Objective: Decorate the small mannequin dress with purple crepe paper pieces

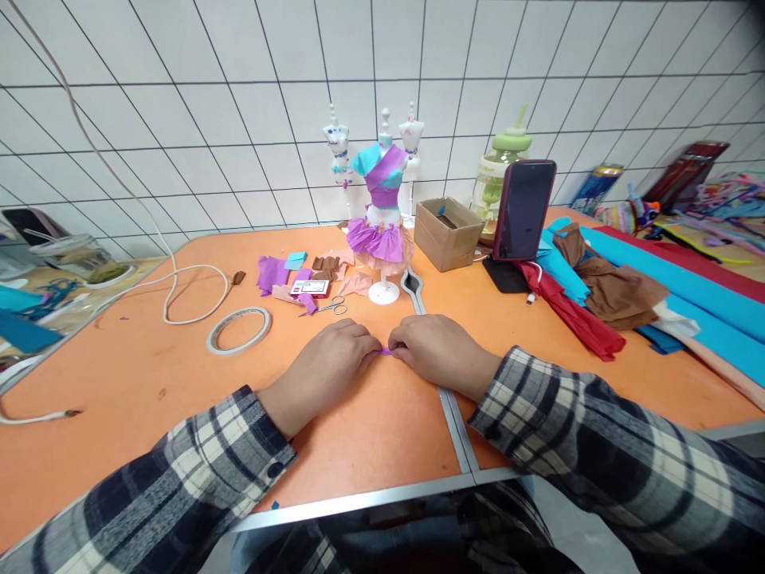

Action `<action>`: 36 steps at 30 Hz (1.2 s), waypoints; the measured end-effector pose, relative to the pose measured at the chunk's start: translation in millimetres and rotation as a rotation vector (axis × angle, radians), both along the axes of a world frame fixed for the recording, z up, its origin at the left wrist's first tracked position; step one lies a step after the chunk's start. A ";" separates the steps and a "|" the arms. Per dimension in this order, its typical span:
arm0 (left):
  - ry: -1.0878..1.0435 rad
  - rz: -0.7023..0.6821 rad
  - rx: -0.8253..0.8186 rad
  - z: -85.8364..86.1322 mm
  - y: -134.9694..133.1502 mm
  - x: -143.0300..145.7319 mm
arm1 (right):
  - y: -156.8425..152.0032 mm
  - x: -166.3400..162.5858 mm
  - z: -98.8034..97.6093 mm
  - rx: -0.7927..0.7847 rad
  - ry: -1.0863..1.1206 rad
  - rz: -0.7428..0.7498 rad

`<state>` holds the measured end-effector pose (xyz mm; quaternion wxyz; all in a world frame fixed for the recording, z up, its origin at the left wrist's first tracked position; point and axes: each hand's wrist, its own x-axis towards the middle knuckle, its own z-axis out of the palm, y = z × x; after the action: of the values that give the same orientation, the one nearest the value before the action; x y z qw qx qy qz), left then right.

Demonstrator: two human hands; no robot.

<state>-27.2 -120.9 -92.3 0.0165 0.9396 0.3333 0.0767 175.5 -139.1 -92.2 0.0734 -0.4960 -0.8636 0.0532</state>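
Note:
My left hand point(335, 363) and my right hand point(439, 351) rest knuckles-up on the orange table point(149, 375), fingertips meeting. Both pinch a small scrap of purple crepe paper point(386, 351) between them; only a sliver shows. Just beyond the hands stands a small white mannequin point(382, 207) dressed in teal and purple paper with a ruffled purple skirt. Small scissors point(330, 307), a roll of clear tape point(239, 330) and purple, pink, brown and teal paper scraps point(287, 271) lie to the left of the mannequin's base.
Two more mini mannequins point(338, 147) stand by the tiled wall. A cardboard box point(447, 231), a propped phone point(523, 211) and a green bottle point(499, 171) sit behind right. Blue, red and brown crepe sheets point(621, 287) cover the right side. A white cable point(179, 287) loops left.

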 end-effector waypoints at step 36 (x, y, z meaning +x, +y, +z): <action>-0.159 0.122 0.247 7.7 -18.5 3.4 | -7.0 -5.7 -2.2 0.105 -0.001 -0.002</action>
<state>-23.7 -139.4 -84.7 -0.0778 0.9034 0.3754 0.1922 169.8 -146.0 -94.3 0.0991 -0.4923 -0.8648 0.0074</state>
